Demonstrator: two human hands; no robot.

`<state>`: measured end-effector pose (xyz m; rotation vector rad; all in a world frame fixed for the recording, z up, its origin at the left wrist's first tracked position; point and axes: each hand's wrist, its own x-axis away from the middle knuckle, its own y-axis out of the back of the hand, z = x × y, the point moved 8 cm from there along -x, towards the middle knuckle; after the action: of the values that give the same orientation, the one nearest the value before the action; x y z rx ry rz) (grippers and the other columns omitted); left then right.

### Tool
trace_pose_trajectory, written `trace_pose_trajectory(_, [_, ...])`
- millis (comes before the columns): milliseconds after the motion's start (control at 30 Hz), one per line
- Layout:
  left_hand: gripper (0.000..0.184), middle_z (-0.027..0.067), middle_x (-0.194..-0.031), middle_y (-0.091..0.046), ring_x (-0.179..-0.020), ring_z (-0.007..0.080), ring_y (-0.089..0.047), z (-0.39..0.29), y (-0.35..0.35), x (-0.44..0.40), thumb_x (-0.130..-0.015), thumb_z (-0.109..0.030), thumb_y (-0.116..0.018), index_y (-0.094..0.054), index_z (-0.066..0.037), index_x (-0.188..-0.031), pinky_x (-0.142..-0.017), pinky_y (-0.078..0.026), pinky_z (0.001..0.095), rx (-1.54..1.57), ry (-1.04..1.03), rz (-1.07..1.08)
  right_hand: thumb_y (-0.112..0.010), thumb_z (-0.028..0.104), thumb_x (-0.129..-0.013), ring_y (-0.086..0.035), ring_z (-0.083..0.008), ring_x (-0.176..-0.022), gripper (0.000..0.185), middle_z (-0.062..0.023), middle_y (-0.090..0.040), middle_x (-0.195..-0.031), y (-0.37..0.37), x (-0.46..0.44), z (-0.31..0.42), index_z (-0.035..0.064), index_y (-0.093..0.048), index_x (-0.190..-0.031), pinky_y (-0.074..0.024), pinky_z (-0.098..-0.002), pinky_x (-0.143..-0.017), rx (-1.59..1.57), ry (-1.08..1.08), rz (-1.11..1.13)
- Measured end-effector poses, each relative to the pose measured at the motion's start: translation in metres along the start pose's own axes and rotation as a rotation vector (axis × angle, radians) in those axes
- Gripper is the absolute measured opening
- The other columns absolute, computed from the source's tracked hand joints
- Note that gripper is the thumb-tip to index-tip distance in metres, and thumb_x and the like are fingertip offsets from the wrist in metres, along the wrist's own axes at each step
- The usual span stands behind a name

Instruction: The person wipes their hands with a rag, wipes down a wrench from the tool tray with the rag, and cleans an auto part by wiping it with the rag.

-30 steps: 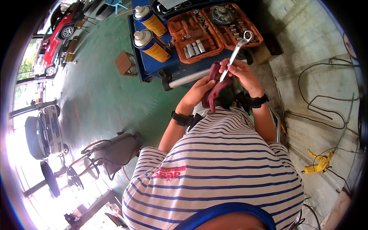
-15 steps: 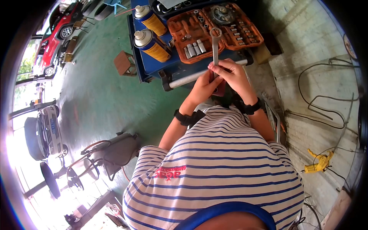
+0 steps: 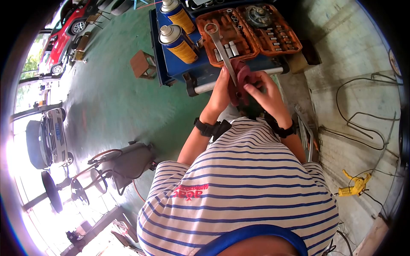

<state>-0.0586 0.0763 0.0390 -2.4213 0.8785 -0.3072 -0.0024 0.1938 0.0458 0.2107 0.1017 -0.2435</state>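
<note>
My left hand is closed on a steel ring-ended wrench, which points up and left over an open orange socket set case. A dark red cloth is bunched around the wrench's lower part, between my two hands. The fingers of my right hand are bent and pinch the cloth from the right side. The wrench's lower end is hidden by the cloth. Several sockets and a round metal part sit in the case.
Two blue and yellow spray cans stand on the blue tool cart, left of the case. The cart has a metal handle bar. A wooden stool is on the green floor; a yellow air gun and hoses lie at right.
The wrench has tilted to the left and come lower. The red cloth, mostly hidden below my hands before, is now up around the wrench. My hands have moved apart.
</note>
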Motion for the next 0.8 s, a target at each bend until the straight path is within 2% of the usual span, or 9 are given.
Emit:
trace_pose_trajectory(33, [0.052,0.0054,-0.106,-0.057,-0.089,0.0126,-0.058,0.005,0.004,-0.002,-0.104,-0.048,-0.027,-0.041,-0.006,-0.131,-0.072,-0.052,0.0266,0.001,-0.001,-0.001,-0.073,0.024,-0.085,-0.061,-0.0225,-0.09,0.036,-0.0092,-0.061,-0.095,-0.003,0.002,0.022,-0.0001,-0.057,-0.107,-0.047,-0.0323,-0.079,0.158,0.166,-0.017])
trace_pose_trajectory(67, [0.05,0.0058,-0.113,-0.056,-0.097,0.0141,-0.057,0.009,0.002,-0.005,-0.105,-0.046,-0.028,-0.038,-0.008,-0.135,-0.079,-0.05,0.0281,0.096,-0.036,0.068,-0.073,0.016,-0.082,-0.06,-0.0269,-0.087,0.026,-0.0097,-0.06,-0.088,-0.005,0.003,0.034,0.0019,-0.059,-0.099,-0.048,-0.0346,-0.076,0.15,0.243,-0.07])
trace_pose_trajectory(100, [0.049,0.0061,-0.12,-0.054,-0.105,0.0155,-0.056,0.008,-0.003,-0.006,-0.105,-0.045,-0.03,-0.036,-0.009,-0.138,-0.087,-0.049,0.0296,0.191,-0.072,0.137,-0.073,0.016,-0.082,-0.06,-0.0269,-0.087,0.026,-0.0097,-0.06,-0.088,-0.007,0.001,0.035,0.0019,-0.059,-0.099,-0.048,-0.0346,-0.076,0.149,0.244,-0.069])
trace_pose_trajectory(167, [0.047,0.0058,-0.125,-0.051,-0.112,0.0162,-0.052,0.017,0.005,-0.004,-0.105,-0.041,-0.032,-0.032,-0.01,-0.14,-0.093,-0.045,0.0308,0.181,-0.017,0.039,-0.07,0.004,-0.08,-0.059,-0.0275,-0.084,0.02,-0.0107,-0.061,-0.087,-0.021,0.006,0.057,0.0021,-0.062,-0.098,-0.0467,-0.034,-0.072,0.353,0.56,-0.011])
trace_pose_trajectory(233, [0.046,0.0055,-0.131,-0.048,-0.118,0.0169,-0.049,0.023,0.014,0.0,-0.105,-0.037,-0.035,-0.029,-0.011,-0.143,-0.099,-0.041,0.0321,0.171,0.04,-0.06,-0.069,0.001,-0.077,-0.057,-0.032,-0.082,0.016,-0.0122,-0.061,-0.086,-0.032,0.009,0.054,0.0015,-0.064,-0.092,-0.0471,-0.0376,-0.071,0.396,0.538,-0.045])
trace_pose_trajectory(333, [0.05,0.0053,-0.137,-0.043,-0.122,0.0178,-0.046,0.018,0.014,-0.001,-0.104,-0.025,-0.042,-0.022,-0.011,-0.148,-0.103,-0.039,0.0334,0.123,-0.011,-0.043,-0.065,0.0,-0.08,-0.058,-0.0337,-0.084,0.02,-0.0133,-0.06,-0.089,-0.032,0.005,0.049,0.0005,-0.062,-0.1,-0.0478,-0.0402,-0.074,0.332,0.494,-0.047])
trace_pose_trajectory(567, [0.044,0.0076,-0.135,-0.047,-0.123,0.018,-0.047,0.001,-0.004,-0.002,-0.105,-0.022,-0.041,-0.031,-0.006,-0.144,-0.105,-0.038,0.035,0.065,-0.059,0.024,-0.06,0.002,-0.086,-0.059,-0.0357,-0.087,0.023,-0.0132,-0.062,-0.092,-0.023,-0.008,0.046,0.0042,-0.059,-0.109,-0.0481,-0.0415,-0.075,0.385,0.542,-0.112])
trace_pose_trajectory(667, [0.038,0.0084,-0.13,-0.051,-0.117,0.0169,-0.052,0.001,0.001,-0.002,-0.105,-0.02,-0.041,-0.037,-0.005,-0.14,-0.099,-0.044,0.0328,0.095,-0.059,-0.056,-0.058,0.001,-0.088,-0.06,-0.0354,-0.089,0.022,-0.0145,-0.062,-0.095,-0.017,-0.013,0.044,0.0049,-0.06,-0.11,-0.0484,-0.0405,-0.077,0.306,0.506,-0.163])
trace_pose_trajectory(800, [0.032,0.0089,-0.12,-0.058,-0.105,0.0152,-0.06,0.004,0.006,-0.003,-0.105,-0.017,-0.041,-0.041,-0.003,-0.134,-0.087,-0.05,0.0287,0.053,-0.081,-0.089,-0.06,0.0,-0.089,-0.061,-0.0283,-0.091,0.023,-0.0133,-0.061,-0.102,-0.011,-0.016,0.029,0.0051,-0.061,-0.111,-0.048,-0.0338,-0.077,0.237,0.423,-0.121])
